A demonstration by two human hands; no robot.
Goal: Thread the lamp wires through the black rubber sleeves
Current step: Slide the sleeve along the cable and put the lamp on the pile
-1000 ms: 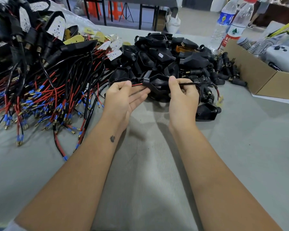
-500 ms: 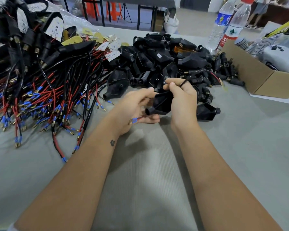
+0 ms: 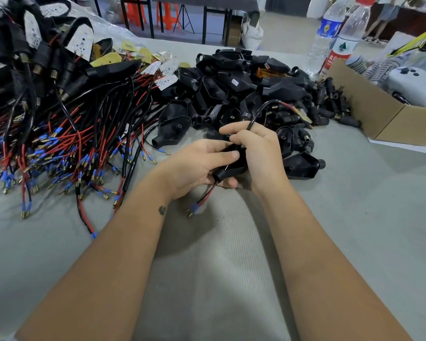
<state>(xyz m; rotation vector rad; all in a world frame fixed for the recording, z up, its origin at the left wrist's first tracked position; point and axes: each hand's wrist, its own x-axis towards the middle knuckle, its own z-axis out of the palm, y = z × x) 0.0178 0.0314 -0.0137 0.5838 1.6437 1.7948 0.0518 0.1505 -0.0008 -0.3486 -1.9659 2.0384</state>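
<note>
A black rubber sleeve [image 3: 231, 168] sits between both hands above the counter [image 3: 354, 217]. The lamp wires [image 3: 204, 196] hang out of its narrow end, below the left fingers, ending in blue terminals. The left hand [image 3: 194, 166] cradles the sleeve, fingers curled around it. The right hand [image 3: 256, 148] pinches the black cable [image 3: 258, 113], which arcs up past its fingertips. Beyond the fingers lies a heap of sleeves [image 3: 244, 89]; left of them, a wire pile [image 3: 59, 143].

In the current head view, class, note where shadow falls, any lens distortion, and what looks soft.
Head view: soft shadow on the grey cloth under the left hand; wide-angle bending toward the edges, at the water bottles; background slightly soft.
</note>
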